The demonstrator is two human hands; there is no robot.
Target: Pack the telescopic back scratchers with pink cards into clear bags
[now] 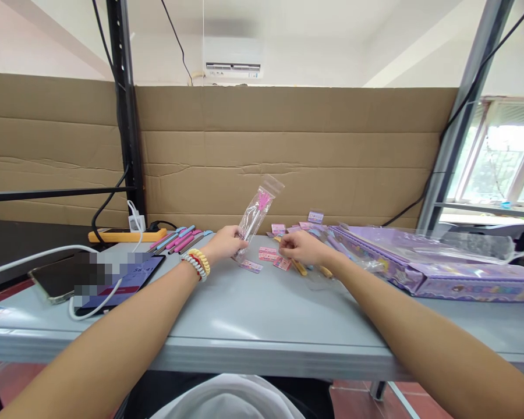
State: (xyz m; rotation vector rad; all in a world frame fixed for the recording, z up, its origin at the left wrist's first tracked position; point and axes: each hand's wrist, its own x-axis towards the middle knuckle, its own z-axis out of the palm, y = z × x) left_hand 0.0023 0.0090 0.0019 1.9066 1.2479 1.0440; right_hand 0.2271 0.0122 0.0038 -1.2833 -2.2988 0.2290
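A clear plastic bag (255,212) with a pink item inside is pinched at its lower end by my left hand (227,241), tilted up to the right. Bracelets circle the left wrist. My right hand (299,247) is closed over the small printed cards (268,254); whatever it grips is too small to make out. Yellowish sticks (299,267) lie just under and beside it. One more card (250,266) rests below the bag. Blue, pink and dark pens (181,238) are piled left of my left hand.
On the right stands a purple box (419,273) with clear plastic on it. At the left of the grey table (253,308) lie a phone (56,279), a tablet (146,270) and a white cable. Behind are a yellow power strip (126,235) and a cardboard wall (288,139).
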